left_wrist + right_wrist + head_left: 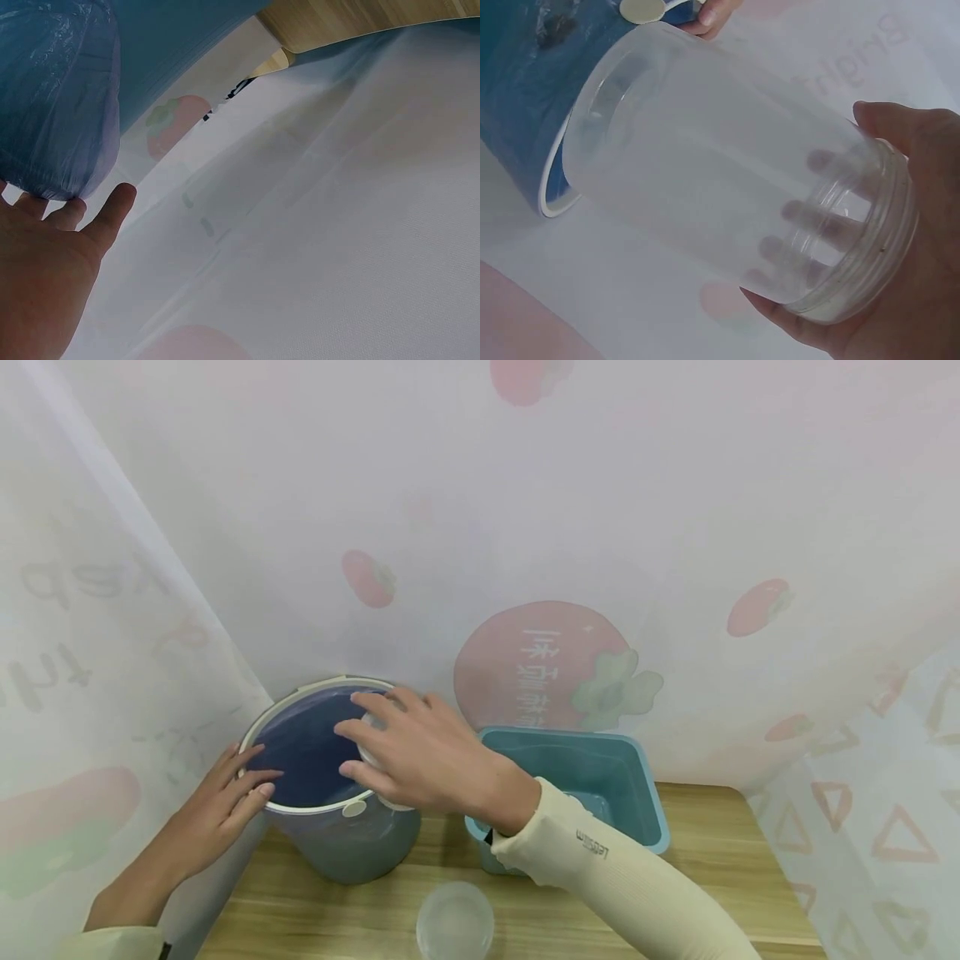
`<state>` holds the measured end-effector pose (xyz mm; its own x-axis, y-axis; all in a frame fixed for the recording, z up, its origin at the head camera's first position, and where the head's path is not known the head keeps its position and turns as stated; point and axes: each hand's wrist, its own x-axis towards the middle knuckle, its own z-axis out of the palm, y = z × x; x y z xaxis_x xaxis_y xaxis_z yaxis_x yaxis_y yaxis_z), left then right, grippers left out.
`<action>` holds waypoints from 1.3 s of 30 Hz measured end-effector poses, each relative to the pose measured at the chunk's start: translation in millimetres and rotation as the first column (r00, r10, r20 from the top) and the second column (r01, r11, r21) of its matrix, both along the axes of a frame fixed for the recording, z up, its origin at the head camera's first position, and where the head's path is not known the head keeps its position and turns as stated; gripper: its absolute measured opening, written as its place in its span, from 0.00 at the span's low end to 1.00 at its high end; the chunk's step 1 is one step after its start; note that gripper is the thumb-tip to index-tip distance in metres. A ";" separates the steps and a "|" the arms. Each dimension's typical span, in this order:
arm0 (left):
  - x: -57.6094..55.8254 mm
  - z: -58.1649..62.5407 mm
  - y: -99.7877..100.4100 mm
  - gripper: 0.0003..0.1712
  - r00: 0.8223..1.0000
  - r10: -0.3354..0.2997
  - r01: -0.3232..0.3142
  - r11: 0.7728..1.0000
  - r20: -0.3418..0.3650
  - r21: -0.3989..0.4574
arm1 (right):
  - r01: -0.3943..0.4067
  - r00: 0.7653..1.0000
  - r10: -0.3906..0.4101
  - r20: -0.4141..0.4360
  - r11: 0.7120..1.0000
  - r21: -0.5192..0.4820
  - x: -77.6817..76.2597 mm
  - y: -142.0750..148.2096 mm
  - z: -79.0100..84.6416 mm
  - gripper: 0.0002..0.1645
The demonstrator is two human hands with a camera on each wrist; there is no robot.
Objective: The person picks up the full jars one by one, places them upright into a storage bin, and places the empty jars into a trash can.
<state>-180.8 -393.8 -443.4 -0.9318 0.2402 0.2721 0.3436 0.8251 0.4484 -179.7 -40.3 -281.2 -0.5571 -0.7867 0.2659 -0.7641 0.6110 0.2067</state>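
Observation:
My right hand grips a translucent plastic jar by its ridged end, fingers spread round it. The jar is tilted, its far end close by the rim of a blue-grey bin. Dark blue film lines this bin and folds over its pale rim. In the head view the right hand hides most of the jar. My left hand rests on the bin's left rim, its fingers extended over the edge. In the left wrist view, its fingertips touch the hanging blue bag.
A teal rectangular tub stands on the wooden table, right of the bin and partly behind my right arm. Near the front lies a round translucent piece. Printed white sheeting hangs behind and at both sides.

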 end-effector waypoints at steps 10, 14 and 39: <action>-0.4 -0.5 0.0 0.20 1.000 -0.003 0.003 1.000 -0.005 0.002 | 0.038 0.997 -0.037 0.068 0.999 -0.016 -18.1 -31.3 6.7 0.32; 0.2 0.1 -0.8 0.20 1.000 -0.010 0.010 1.000 -0.006 0.011 | 0.066 0.992 -0.064 0.105 0.998 -0.016 -26.0 -42.9 6.1 0.32; 6.0 2.1 1.3 0.22 1.000 0.010 -0.010 1.000 0.008 -0.008 | 0.146 0.978 -0.156 0.141 0.986 0.077 -55.5 -94.9 -46.1 0.33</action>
<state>-174.7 -392.5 -441.4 -0.9365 0.2326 0.2624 0.3313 0.8320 0.4449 -235.2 -135.2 -327.3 -0.6997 -0.7037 0.1232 -0.6891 0.7103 0.1432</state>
